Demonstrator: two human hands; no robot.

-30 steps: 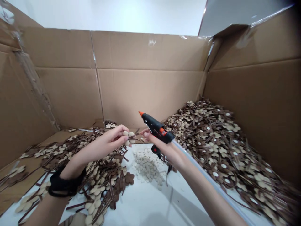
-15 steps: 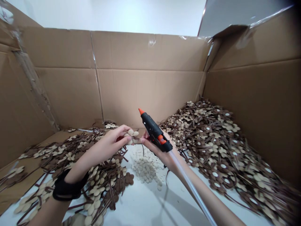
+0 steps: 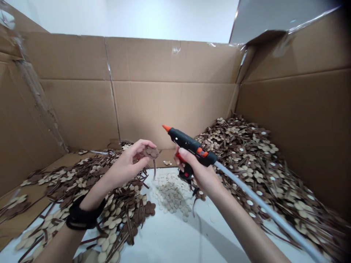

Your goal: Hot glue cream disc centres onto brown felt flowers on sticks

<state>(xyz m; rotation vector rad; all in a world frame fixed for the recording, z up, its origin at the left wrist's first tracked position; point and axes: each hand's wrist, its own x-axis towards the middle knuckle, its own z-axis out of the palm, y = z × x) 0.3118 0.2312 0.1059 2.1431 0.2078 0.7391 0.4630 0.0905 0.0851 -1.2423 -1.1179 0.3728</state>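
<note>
My left hand (image 3: 131, 160), with a black band on its wrist, pinches a brown flower piece (image 3: 152, 152) from which a thin strip hangs. To its right, my right hand (image 3: 199, 168) is wrapped round the handle of a black glue gun (image 3: 189, 143). The gun's orange nozzle points up and left, above the flower and apart from it. A long pale glue stick (image 3: 263, 204) runs out of the gun's back toward the lower right. Below the hands, small pale discs (image 3: 171, 197) lie in a loose heap on the white surface (image 3: 170, 241).
A big pile of brown and beige flowers with strips (image 3: 246, 164) fills the right side. Another pile (image 3: 117, 215) spreads over the left, partly under my left forearm. Cardboard walls (image 3: 175, 109) stand at the back and both sides.
My right hand has moved right, away from the flower, and now grips the glue gun's handle. The gun has tilted flatter. In my left hand the flower has turned, showing its brown side.
</note>
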